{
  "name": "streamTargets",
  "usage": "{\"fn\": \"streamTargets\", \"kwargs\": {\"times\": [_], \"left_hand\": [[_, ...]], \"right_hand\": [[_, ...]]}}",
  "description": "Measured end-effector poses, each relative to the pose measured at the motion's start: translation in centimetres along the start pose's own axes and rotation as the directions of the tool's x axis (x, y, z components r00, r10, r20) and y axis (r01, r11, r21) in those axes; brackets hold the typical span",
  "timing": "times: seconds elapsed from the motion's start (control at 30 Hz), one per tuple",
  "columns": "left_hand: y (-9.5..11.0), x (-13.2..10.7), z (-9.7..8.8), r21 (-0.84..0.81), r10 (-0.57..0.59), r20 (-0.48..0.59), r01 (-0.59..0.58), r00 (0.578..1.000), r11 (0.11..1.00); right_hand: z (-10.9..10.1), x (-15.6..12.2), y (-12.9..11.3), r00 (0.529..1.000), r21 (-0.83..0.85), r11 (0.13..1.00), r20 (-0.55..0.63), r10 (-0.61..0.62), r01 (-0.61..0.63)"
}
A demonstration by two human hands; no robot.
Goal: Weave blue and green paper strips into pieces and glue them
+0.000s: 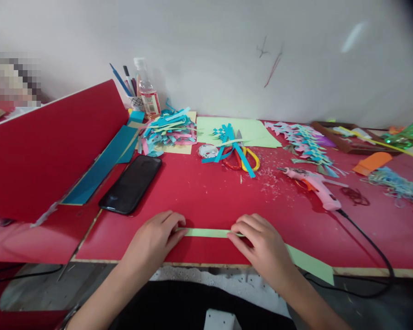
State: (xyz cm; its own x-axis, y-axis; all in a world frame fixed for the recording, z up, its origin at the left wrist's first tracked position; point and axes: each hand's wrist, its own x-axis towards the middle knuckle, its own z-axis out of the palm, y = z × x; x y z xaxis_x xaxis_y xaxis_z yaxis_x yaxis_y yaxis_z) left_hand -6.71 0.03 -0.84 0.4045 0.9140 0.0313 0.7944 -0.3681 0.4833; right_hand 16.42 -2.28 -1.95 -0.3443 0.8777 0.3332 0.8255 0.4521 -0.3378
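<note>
A narrow light green paper strip (pixel 207 233) lies across the front of the red tabletop, stretched between my two hands. My left hand (pixel 160 231) pinches its left end between thumb and fingers. At the other end, my right hand (pixel 258 236) pinches the strip the same way. A wider pale green paper piece (pixel 311 263) sticks out from behind my right wrist, past the table edge. Beyond my hands lie scissors with red and yellow handles (pixel 250 159), with blue paper strips (pixel 231 142) over them.
A black phone (pixel 131 184) lies at left beside a leaning red board (pixel 55 146). A pink glue gun (pixel 311 183) with a black cord rests at right. Behind stand a bottle (pixel 147 94), a pile of cut strips (pixel 170 128) and green sheets (pixel 261 135).
</note>
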Motion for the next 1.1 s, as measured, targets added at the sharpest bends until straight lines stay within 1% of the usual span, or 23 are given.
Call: {"fn": "streamTargets", "kwargs": {"times": [0.1, 0.2, 0.27, 0.33, 0.4, 0.47, 0.53, 0.6, 0.8, 0.97, 1.1], "left_hand": [[-0.2, -0.2, 0.0, -0.052, 0.089, 0.010, -0.088, 0.996, 0.995], [0.1, -0.4, 0.2, -0.052, 0.175, -0.026, -0.176, 0.984, 0.983], [0.4, -0.4, 0.5, -0.022, 0.200, -0.054, -0.202, 0.978, 0.979], [0.7, -0.2, 0.8, 0.005, 0.212, -0.066, -0.213, 0.975, 0.977], [0.8, 0.0, 1.0, 0.022, 0.201, -0.062, -0.200, 0.978, 0.980], [0.9, 0.1, 1.1, 0.049, 0.153, -0.071, -0.150, 0.986, 0.987], [0.9, 0.1, 1.2, 0.088, 0.097, -0.098, -0.089, 0.990, 0.992], [0.9, 0.1, 1.1, 0.109, 0.073, -0.116, -0.060, 0.991, 0.992], [1.0, 0.2, 1.0, 0.061, 0.075, -0.080, -0.071, 0.994, 0.996], [1.2, 0.2, 1.3, 0.097, 0.052, -0.115, -0.041, 0.992, 0.994], [1.4, 0.1, 1.3, 0.092, 0.037, -0.117, -0.027, 0.992, 0.995]], "right_hand": [[-0.3, 0.0, 0.1, 1.000, -0.018, 1.000, -0.011, -0.022, 0.022], [-0.4, 0.2, -0.6, 0.994, -0.079, 0.993, -0.052, -0.097, 0.093], [-0.2, 0.4, -1.5, 0.990, -0.093, 0.987, -0.040, -0.137, 0.133], [0.2, 0.6, -2.4, 0.989, -0.084, 0.986, -0.012, -0.145, 0.144], [0.6, 1.0, -3.0, 0.992, -0.077, 0.989, -0.001, -0.124, 0.124], [0.8, 1.4, -3.4, 0.994, -0.072, 0.992, -0.004, -0.106, 0.105], [1.0, 1.7, -3.4, 0.995, -0.072, 0.993, -0.007, -0.099, 0.098], [1.1, 2.0, -3.2, 0.995, -0.082, 0.992, -0.010, -0.099, 0.098], [1.1, 2.3, -3.2, 0.996, -0.123, 0.988, 0.009, -0.094, 0.094], [1.0, 2.6, -3.1, 0.991, -0.135, 0.982, 0.061, -0.121, 0.129], [0.9, 2.8, -2.9, 0.982, -0.159, 0.972, 0.097, -0.159, 0.173]]}}
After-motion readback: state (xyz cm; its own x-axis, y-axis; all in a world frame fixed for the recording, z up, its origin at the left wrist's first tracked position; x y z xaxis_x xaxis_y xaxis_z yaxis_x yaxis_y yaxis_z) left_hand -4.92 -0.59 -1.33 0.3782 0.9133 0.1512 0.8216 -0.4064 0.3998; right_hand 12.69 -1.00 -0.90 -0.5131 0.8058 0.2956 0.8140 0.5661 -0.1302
